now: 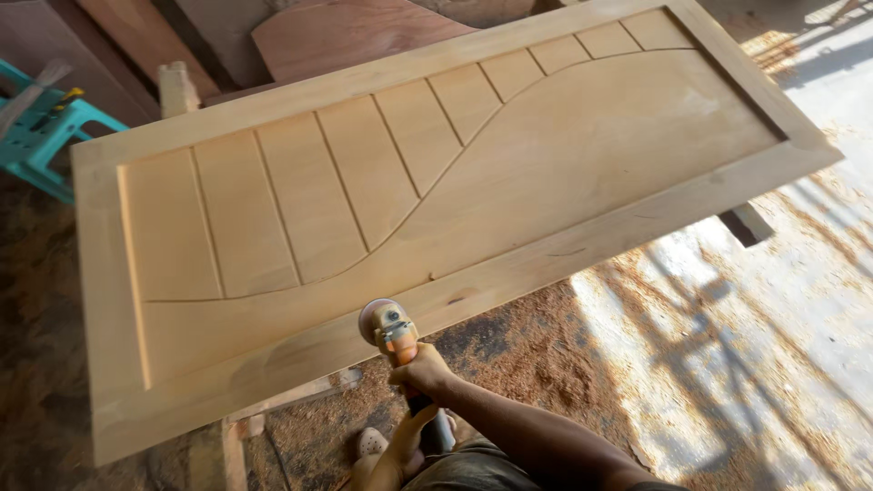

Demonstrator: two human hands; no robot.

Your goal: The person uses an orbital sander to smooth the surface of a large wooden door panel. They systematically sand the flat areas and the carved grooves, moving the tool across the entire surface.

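right hand (426, 371) sits low in the centre of the frame, fingers wrapped tight round the neck of an orange angle grinder (398, 344). left hand (406, 435) is just below it, closed round the grinder's dark rear handle, partly hidden by the right forearm. the grinder's round sanding disc (376, 318) touches the lower edge of a pale wooden door panel (582, 155), which fills most of the frame and runs from lower left to upper right. the panel has a raised border, slanted grooves in its upper half and a smooth curved field below. sawdust (536, 355) covers the floor under the panel, sunlit at right. a teal stool (45, 136) stands at the upper left edge, beside dark boards (346, 32) along the top.
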